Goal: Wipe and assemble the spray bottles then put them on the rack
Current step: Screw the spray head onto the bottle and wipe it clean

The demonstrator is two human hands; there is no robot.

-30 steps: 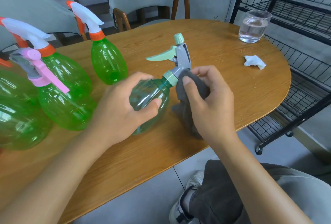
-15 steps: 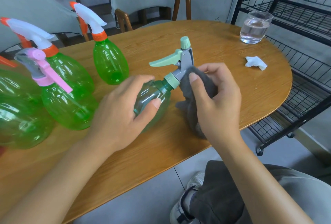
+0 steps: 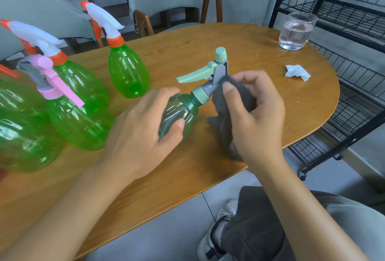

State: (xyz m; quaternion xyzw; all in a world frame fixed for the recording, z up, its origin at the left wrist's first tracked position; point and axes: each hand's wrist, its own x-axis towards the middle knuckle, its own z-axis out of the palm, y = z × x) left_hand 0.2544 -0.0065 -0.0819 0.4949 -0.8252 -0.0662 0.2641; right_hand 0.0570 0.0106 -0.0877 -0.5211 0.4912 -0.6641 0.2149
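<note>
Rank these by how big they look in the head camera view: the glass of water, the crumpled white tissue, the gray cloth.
1. gray cloth, though the right hand covers part and it is nearest.
2. glass of water, farther away, so perhaps no smaller in truth.
3. crumpled white tissue, plainly smallest.

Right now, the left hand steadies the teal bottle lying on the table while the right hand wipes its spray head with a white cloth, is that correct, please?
Not quite: the cloth is dark grey, not white, as the head view shows. Otherwise right: the left hand steadies the teal bottle on the table while the right hand wipes its spray head.
</note>
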